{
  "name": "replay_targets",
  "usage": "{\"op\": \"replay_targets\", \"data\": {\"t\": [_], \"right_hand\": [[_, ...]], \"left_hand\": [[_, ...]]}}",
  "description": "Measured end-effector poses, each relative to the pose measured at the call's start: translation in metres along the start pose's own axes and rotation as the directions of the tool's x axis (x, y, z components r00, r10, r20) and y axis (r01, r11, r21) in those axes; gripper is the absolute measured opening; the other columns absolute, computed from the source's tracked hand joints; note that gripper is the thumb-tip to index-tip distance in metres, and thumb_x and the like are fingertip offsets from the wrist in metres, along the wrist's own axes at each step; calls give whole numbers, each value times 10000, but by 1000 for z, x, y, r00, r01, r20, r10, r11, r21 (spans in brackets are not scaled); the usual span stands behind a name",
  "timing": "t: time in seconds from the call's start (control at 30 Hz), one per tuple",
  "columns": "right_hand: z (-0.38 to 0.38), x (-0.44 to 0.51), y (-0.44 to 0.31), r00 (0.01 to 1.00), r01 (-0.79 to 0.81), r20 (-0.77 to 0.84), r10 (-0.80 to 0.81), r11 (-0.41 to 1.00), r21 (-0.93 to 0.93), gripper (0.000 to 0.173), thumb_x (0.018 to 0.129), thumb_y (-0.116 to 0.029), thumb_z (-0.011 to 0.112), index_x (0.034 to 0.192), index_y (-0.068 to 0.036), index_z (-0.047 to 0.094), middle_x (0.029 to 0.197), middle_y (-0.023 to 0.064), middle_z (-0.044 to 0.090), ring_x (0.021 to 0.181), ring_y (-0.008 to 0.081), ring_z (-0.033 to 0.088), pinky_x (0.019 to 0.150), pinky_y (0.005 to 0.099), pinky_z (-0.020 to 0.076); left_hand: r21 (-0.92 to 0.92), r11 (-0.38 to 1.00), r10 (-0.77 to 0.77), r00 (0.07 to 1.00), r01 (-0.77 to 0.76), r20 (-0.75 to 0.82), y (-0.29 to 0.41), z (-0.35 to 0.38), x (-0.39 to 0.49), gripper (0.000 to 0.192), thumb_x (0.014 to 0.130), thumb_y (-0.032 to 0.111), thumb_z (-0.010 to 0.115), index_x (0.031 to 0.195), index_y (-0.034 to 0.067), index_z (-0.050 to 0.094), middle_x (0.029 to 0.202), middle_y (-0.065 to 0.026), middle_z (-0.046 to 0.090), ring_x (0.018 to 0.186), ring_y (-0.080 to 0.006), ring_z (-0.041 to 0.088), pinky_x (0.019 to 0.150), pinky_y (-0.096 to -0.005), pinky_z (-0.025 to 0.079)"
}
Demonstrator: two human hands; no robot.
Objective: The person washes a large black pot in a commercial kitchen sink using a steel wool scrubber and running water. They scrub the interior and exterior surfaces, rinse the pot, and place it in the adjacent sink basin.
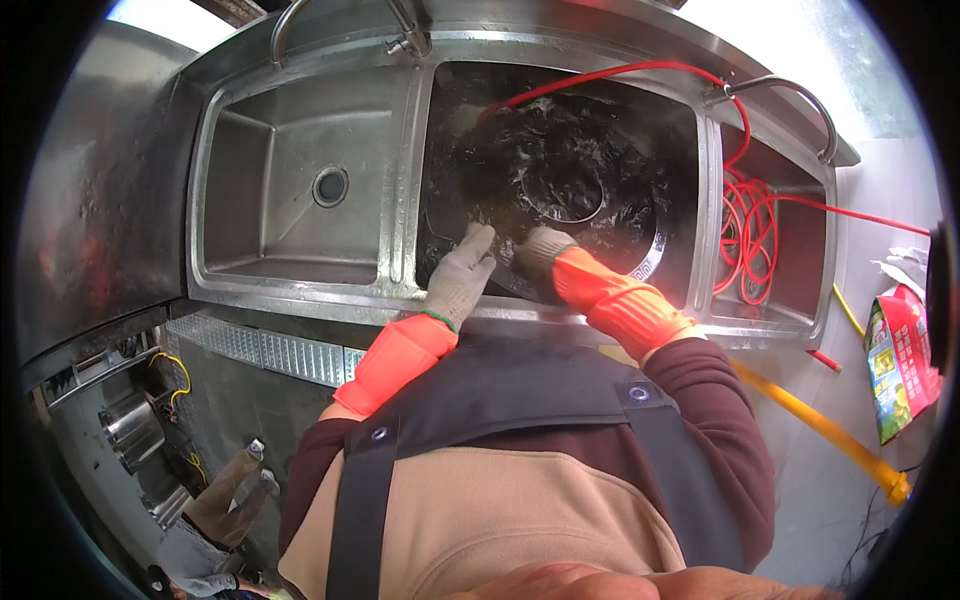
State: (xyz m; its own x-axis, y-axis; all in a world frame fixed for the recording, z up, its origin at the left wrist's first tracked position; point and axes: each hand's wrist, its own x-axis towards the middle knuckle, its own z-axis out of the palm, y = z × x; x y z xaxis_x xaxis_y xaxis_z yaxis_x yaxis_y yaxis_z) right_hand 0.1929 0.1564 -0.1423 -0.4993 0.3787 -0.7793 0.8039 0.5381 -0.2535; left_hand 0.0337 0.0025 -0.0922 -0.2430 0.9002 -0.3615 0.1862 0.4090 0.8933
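Cloth work gloves with green cuffs, over orange rubber gloves, cover both hands. My left hand (463, 271) reaches over the front edge of the middle basin, fingers extended; nothing shows in it. My right hand (541, 251) is curled at the dark water (495, 169) that fills this basin; whether it grips something under the surface cannot be seen. Just beyond it lies a round rim (581, 219) in the water. A curved light band with a dark key pattern (647, 262) shows right of my right hand. A red hose (637, 69) enters the water at the back.
Left is a stainless steel basin (300, 217) with a drain. The right basin (799, 277) holds coiled red hose (750, 247). Faucets (411, 37) stand behind. A yellow pipe (817, 420) and a printed bag (900, 360) lie right. Another person (199, 551) is at lower left.
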Motion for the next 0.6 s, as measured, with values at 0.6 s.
{"op": "replay_targets", "data": {"t": [0.6], "right_hand": [[2,10,6,985,155,-52,-165,708,689,563,922,-440,742,1345,-69,764,1160,211,804,1086,323,777,951,424,588]], "left_hand": [[-618,691,-310,926,374,214,-33,-39,1,355,1105,128,626,1382,-79,547,1348,-152,681,1249,-235,672,1093,-408,566]]}}
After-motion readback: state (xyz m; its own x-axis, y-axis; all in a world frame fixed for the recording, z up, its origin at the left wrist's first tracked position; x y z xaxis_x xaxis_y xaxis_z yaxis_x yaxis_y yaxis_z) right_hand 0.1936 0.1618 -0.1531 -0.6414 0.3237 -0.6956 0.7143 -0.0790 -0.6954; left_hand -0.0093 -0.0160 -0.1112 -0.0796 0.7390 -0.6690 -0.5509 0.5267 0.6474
